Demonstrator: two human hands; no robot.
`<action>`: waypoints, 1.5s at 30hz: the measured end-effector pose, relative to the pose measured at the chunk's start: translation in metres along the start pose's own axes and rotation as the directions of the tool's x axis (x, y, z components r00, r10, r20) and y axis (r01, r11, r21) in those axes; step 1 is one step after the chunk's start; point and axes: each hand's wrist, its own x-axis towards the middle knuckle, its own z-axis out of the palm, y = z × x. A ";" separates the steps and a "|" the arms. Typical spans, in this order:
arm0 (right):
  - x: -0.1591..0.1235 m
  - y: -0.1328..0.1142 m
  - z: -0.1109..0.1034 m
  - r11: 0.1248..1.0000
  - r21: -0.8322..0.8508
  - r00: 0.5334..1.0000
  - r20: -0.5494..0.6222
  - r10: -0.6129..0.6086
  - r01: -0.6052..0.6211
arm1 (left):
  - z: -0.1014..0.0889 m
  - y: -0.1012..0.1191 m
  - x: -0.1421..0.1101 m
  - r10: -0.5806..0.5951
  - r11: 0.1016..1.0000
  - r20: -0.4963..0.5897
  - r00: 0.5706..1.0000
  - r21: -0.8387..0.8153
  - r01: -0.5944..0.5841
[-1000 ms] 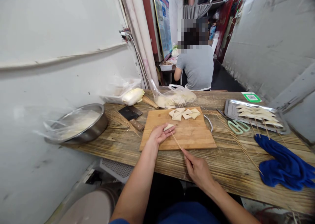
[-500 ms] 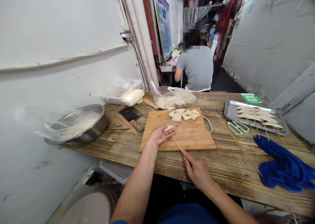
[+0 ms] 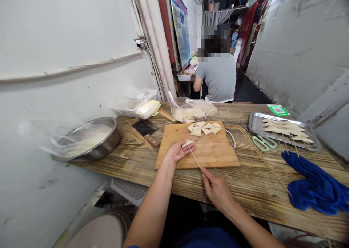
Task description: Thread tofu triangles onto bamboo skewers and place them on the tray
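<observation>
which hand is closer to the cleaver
Left. The left hand is over the left part of the cutting board, to the right of the cleaver; the right hand is farther off, by the table's near edge.

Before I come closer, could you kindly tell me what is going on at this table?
The left hand supports a pale triangular piece above the cutting board, and the right hand holds a thin stick, its tip at that piece. More triangles lie on the board, and pieces with sticks rest on the metal tray.
</observation>
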 end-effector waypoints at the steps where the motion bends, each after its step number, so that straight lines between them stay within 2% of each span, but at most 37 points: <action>1: 0.000 -0.001 0.000 1.000 0.010 1.000 -0.002 -0.001 0.001 | 0.000 0.000 0.000 0.001 1.000 0.003 1.000 0.002 -0.001; 16: 0.006 -0.004 0.005 1.000 -0.002 0.999 -0.034 -0.014 0.014 | -0.001 -0.001 0.001 0.006 1.000 0.023 1.000 0.014 -0.006; 23: 0.008 -0.003 0.011 0.995 -0.102 0.999 -0.048 -0.020 0.014 | 0.000 0.000 -0.002 -0.004 1.000 0.028 1.000 -0.006 0.004; 32: 0.011 -0.006 0.010 0.990 -0.138 1.000 -0.026 -0.014 0.010 | -0.004 -0.002 0.002 0.010 1.000 0.055 0.998 -0.016 -0.010; 45: 0.015 -0.008 0.008 0.995 -0.093 0.998 -0.050 -0.026 0.022 | -0.006 -0.002 0.002 0.005 1.000 0.073 0.997 -0.027 -0.003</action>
